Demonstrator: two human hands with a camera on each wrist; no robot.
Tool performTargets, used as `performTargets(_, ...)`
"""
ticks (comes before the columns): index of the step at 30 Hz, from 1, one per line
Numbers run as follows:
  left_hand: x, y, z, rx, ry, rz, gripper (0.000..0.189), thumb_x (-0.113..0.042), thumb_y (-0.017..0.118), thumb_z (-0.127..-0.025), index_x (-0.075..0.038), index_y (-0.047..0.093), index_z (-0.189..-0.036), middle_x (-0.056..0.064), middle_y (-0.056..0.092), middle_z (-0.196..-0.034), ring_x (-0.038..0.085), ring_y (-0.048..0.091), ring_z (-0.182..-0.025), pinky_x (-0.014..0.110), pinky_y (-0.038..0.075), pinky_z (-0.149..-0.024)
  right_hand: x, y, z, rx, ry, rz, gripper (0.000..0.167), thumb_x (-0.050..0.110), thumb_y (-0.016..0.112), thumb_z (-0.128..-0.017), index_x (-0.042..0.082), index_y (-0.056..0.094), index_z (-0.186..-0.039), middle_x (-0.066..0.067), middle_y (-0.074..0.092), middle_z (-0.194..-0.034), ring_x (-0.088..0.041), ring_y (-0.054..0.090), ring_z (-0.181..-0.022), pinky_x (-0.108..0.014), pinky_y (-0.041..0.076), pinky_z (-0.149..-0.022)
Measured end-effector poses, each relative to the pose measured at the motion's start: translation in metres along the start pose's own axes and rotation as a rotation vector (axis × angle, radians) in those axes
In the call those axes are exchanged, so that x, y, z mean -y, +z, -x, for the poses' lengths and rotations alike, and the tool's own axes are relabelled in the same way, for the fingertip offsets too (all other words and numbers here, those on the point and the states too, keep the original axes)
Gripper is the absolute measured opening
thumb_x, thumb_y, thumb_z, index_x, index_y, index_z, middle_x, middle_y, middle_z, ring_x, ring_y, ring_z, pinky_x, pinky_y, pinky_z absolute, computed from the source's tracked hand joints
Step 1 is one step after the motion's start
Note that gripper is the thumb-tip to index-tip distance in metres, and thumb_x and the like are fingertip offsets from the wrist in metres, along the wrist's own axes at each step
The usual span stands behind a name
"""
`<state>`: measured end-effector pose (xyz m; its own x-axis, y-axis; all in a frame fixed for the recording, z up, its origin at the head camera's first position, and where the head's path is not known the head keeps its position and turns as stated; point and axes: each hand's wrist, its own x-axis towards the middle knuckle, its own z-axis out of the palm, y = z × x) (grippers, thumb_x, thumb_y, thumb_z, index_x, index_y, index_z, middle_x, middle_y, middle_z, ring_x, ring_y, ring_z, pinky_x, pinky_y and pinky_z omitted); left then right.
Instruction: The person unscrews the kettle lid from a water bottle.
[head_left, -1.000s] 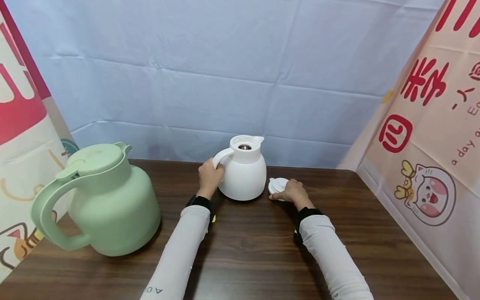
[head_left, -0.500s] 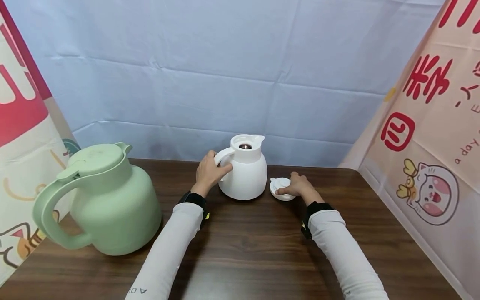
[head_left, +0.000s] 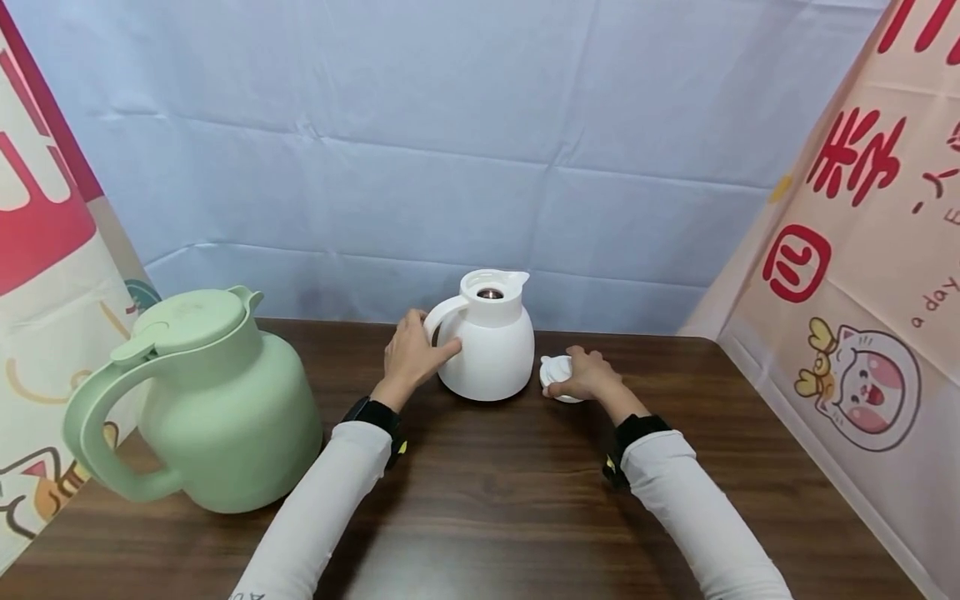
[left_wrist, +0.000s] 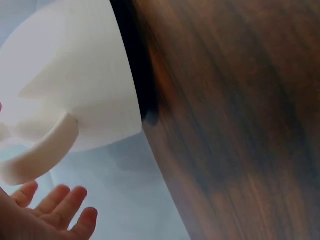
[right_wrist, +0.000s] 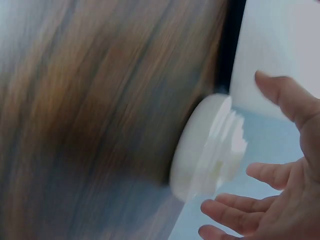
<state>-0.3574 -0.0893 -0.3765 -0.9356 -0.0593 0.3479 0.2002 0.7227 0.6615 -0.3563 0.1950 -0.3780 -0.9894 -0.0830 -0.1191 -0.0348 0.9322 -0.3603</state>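
A white thermos jug (head_left: 487, 350) stands upright on the table, its top uncovered and its spout pointing right. My left hand (head_left: 410, 354) is beside the jug's handle (left_wrist: 42, 155), fingers spread; the left wrist view shows a gap between most fingers and the handle. To the right of the jug lies its white lid (right_wrist: 207, 150), flat on the tabletop with its stepped side up. Over the lid hovers my right hand (head_left: 588, 375), thumb and fingers apart around it. In the right wrist view these fingers (right_wrist: 230, 215) stand clear of the lid.
A large pale green jug (head_left: 232, 417) with its lid on stands on the left of the brown wooden table (head_left: 495, 517). Behind the table hangs a light blue cloth (head_left: 360, 167). Printed cloths (head_left: 847, 275) close off both sides.
My left hand has loosened from the handle and drawn a little left. The right hand lifted off the lid and spread over it. Both jugs and the lid have stayed in place.
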Motion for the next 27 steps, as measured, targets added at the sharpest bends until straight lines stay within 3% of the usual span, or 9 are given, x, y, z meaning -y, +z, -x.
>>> performTargets(8, 0.002, -0.004, 0.020, -0.022, 0.037, -0.065, 0.079, -0.051, 0.065, -0.071, -0.007, 0.042, -0.132, 0.015, 0.046, -0.115, 0.029, 0.048, -0.096, 0.047, 0.041, -0.078, 0.006, -0.003, 0.021, -0.023, -0.096, -0.008, 0.087, 0.040, 0.076, -0.072, 0.000, 0.036, -0.138, -0.025, 0.045, -0.113, -0.037, 0.046, -0.095, -0.051, 0.039, -0.074)
performTargets(18, 0.001, -0.017, 0.039, -0.024, 0.039, -0.117, 0.085, -0.048, 0.070, -0.071, -0.005, 0.038, -0.137, 0.020, 0.041, -0.126, 0.036, 0.044, -0.109, 0.052, 0.038, -0.081, 0.010, -0.002, 0.037, 0.020, -0.165, -0.002, 0.084, 0.043, 0.073, -0.073, 0.004, 0.039, -0.139, -0.029, 0.038, -0.128, -0.048, 0.039, -0.113, -0.064, 0.036, -0.081)
performTargets(27, -0.001, -0.020, 0.062, 0.007, 0.136, -0.195, 0.068, -0.046, 0.073, -0.068, -0.008, 0.054, -0.120, 0.022, 0.038, -0.127, 0.038, 0.040, -0.110, 0.052, 0.037, -0.077, 0.021, 0.003, 0.052, 0.034, -0.242, 0.024, 0.080, 0.041, 0.075, -0.073, 0.004, 0.043, -0.137, -0.028, 0.039, -0.128, -0.050, 0.036, -0.116, -0.066, 0.034, -0.081)
